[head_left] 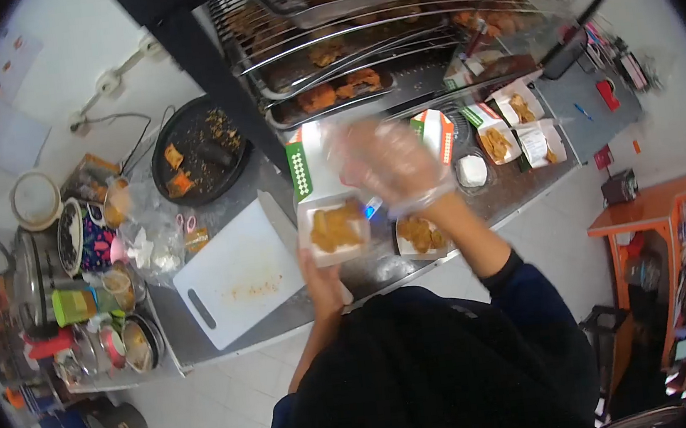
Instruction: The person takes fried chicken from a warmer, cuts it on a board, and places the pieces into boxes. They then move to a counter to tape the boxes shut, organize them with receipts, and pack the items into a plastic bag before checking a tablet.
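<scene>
My left hand (325, 289) grips the near side of an open cardboard food box (306, 233) with golden fried pieces (336, 228) inside. The box's lid stands raised behind it, with a green printed edge. Above and to the right of that box is my right hand (396, 158) in a clear plastic glove, smeared by motion, so its fingers cannot be made out. A second open box (421, 237) of fried pieces sits below my right wrist, at the counter's front edge.
A white cutting board (238, 285) with crumbs lies left, a knife (278, 219) along its edge. Behind it stands a black pan (201, 149). More filled boxes (496, 141) and a white round item (471, 171) stand right. A rack (342, 43) of fried food rises behind.
</scene>
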`<action>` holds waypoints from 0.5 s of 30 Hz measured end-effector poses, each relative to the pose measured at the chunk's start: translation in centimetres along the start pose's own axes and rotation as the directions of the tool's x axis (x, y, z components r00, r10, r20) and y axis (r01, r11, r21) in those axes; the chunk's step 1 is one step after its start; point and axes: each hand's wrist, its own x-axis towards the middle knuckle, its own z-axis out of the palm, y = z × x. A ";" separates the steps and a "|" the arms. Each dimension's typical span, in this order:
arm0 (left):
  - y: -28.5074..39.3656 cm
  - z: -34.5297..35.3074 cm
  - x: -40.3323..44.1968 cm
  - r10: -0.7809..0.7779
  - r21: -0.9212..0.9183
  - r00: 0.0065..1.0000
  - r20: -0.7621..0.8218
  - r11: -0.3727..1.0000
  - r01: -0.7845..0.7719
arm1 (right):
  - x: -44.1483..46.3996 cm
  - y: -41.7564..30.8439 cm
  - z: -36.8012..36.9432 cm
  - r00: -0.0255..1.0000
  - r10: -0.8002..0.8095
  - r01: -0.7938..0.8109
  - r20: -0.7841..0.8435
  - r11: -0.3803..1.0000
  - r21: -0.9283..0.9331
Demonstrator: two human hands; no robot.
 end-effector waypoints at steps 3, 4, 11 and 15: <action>2.7 -4.2 -0.9 0.093 -0.004 0.993 -0.075 0.996 -0.094 | 9.1 4.9 -2.0 0.946 -0.237 0.248 -0.221 0.969 0.023; 3.2 -5.6 -1.4 0.097 -0.007 0.985 -0.141 0.995 -0.099 | 11.4 6.4 -1.6 0.954 -0.218 0.188 -0.206 0.970 -0.155; 4.7 -13.4 3.8 0.305 0.018 0.905 -0.298 0.949 -0.314 | 23.7 15.1 4.4 0.921 0.102 0.093 0.375 0.880 -0.466; 4.0 -14.6 11.7 0.404 0.005 0.878 -0.256 0.909 -0.416 | 25.0 17.7 6.0 0.790 0.278 0.094 0.546 0.825 -0.557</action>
